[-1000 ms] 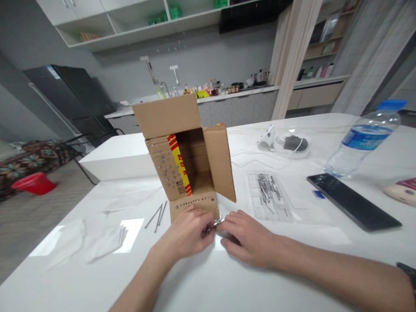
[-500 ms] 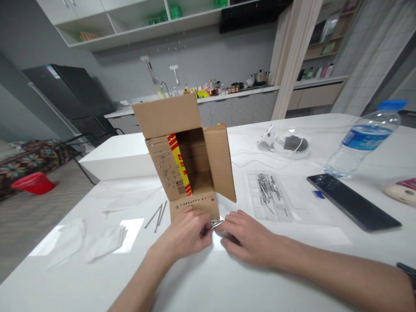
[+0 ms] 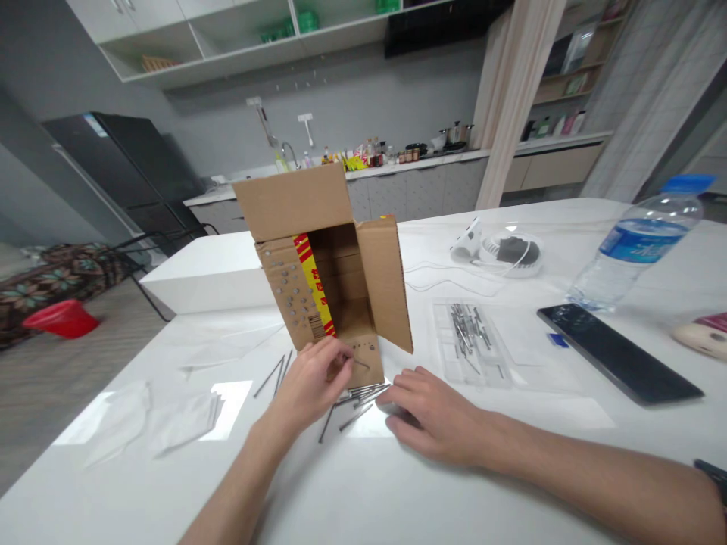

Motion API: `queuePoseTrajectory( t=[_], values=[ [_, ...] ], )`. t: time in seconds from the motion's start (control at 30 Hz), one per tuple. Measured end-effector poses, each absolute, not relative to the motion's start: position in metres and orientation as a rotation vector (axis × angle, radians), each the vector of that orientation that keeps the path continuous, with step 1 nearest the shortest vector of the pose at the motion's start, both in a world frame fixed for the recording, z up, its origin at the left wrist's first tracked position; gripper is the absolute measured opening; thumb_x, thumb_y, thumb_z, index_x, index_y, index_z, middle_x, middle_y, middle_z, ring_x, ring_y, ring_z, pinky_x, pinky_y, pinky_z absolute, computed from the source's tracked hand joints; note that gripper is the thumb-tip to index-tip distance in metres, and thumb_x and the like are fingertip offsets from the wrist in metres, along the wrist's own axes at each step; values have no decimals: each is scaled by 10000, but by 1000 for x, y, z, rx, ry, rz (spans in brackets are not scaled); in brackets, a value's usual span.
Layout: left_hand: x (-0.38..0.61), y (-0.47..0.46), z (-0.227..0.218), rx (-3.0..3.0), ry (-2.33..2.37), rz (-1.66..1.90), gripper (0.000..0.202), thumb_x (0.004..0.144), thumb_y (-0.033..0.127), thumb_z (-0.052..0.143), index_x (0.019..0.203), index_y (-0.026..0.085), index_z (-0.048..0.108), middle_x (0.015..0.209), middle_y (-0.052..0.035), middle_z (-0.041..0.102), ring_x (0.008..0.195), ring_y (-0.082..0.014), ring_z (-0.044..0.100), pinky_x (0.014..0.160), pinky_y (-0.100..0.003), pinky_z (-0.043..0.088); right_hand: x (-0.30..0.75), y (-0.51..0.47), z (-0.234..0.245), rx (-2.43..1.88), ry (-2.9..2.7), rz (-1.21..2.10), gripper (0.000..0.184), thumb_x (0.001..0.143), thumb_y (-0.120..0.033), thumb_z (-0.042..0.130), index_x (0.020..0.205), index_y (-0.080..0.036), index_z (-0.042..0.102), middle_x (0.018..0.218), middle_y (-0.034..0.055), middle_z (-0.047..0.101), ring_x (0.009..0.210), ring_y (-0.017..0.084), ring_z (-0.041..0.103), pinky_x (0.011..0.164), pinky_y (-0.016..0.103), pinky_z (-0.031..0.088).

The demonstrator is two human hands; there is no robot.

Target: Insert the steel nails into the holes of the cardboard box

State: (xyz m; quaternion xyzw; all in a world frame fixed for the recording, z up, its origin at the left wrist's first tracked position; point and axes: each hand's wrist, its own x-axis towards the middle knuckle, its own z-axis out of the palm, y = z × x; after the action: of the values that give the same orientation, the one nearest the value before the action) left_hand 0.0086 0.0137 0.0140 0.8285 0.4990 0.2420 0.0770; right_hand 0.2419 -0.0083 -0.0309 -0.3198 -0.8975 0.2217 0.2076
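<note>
Left hand (image 3: pixel 313 378) has shifted over the flap (image 3: pixel 372 374), pinching a nail (image 3: pixel 360 363) jutting rightward; right hand (image 3: pixel 423 412): grip unclear.

Cardboard box (image 3: pixel 388 284): matt brown corrugated board, rough along the flap edges
Tape (image 3: pixel 314 280): smooth printed film, lightly glossy
Nails (image 3: pixel 356 418): bare grey metal, shiny along the shanks
Surface (image 3: pixel 318 492): smooth and highly glossy — bright reflections lie across it
Compartment tray (image 3: pixel 454 372): clear, thin plastic
Bottle (image 3: pixel 636 246): transparent plastic, with a smooth label and opaque plastic cap
Phone (image 3: pixel 619 352): smooth, dark, glossy face
White sheets (image 3: pixel 182 424): soft-looking, matt — paper or cloth, cannot tell
Bucket (image 3: pixel 61 318): smooth red plastic
</note>
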Motion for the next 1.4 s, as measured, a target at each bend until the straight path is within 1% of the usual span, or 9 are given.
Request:
queuePoseTrajectory(
  t=[0.1, 0.27, 0.43, 0.67, 0.77, 1.23, 1.33, 1.4],
  values=[
    [5, 16, 13, 2384, 1572, 769, 139, 928, 278, 496, 852, 205, 587, 811, -13, 661, 680, -151, 592, 647, -283, 455, 242, -8, -31, -889, -2495, 614, 138, 922, -179, 552, 1015, -172, 653, 897, 55, 646, 863, 202, 563, 826, 353, 387],
    [-3, 22, 9, 2293, 1646, 810, 160, 916, 347, 543, 848, 210, 589, 771, -2, 639, 662, -153, 576, 624, -276, 457, 242, -8, -30, -894, -2493, 623, 143, 918, -181, 563, 1028, -173, 654, 915, 62, 659, 882, 210, 568, 831, 359, 385],
    [-12, 27, 8, 2232, 1692, 895, 172, 916, 365, 532, 854, 217, 592, 753, 1, 639, 648, -152, 583, 615, -272, 466, 243, -9, -26, -904, -2499, 644, 142, 925, -181, 554, 1028, -173, 652, 919, 59, 659, 884, 208, 567, 839, 362, 387],
    [-20, 26, 23, 2166, 1814, 1088, 176, 884, 378, 555, 809, 220, 577, 709, 11, 616, 621, -144, 529, 599, -263, 456, 242, -8, -29, -881, -2477, 638, 150, 926, -187, 556, 1043, -178, 649, 915, 58, 656, 871, 204, 565, 832, 358, 383],
    [-24, 26, 25, 2153, 1841, 1118, 181, 880, 378, 561, 797, 218, 571, 709, 11, 619, 626, -143, 521, 602, -261, 452, 243, -8, -30, -886, -2483, 639, 151, 927, -191, 557, 1044, -177, 651, 914, 57, 655, 874, 204, 563, 832, 359, 382],
    [-28, 27, 24, 2178, 1798, 1058, 197, 865, 404, 581, 792, 223, 557, 677, 23, 615, 607, -135, 533, 590, -253, 456, 243, -8, -29, -896, -2485, 657, 161, 929, -193, 561, 1059, -171, 655, 929, 65, 660, 895, 210, 572, 848, 372, 393],
    [-30, 26, 25, 2183, 1777, 1046, 214, 862, 402, 580, 757, 222, 530, 675, 24, 614, 605, -133, 530, 591, -252, 450, 243, -8, -29, -895, -2486, 655, 161, 932, -187, 563, 1060, -166, 656, 926, 64, 661, 891, 209, 573, 851, 375, 394],
    [-31, 25, 26, 2191, 1744, 969, 237, 856, 404, 572, 720, 224, 500, 657, 25, 608, 593, -135, 524, 574, -252, 438, 243, -8, -29, -896, -2485, 656, 161, 933, -190, 564, 1061, -164, 658, 922, 63, 659, 887, 207, 574, 852, 376, 397]
  ],
)
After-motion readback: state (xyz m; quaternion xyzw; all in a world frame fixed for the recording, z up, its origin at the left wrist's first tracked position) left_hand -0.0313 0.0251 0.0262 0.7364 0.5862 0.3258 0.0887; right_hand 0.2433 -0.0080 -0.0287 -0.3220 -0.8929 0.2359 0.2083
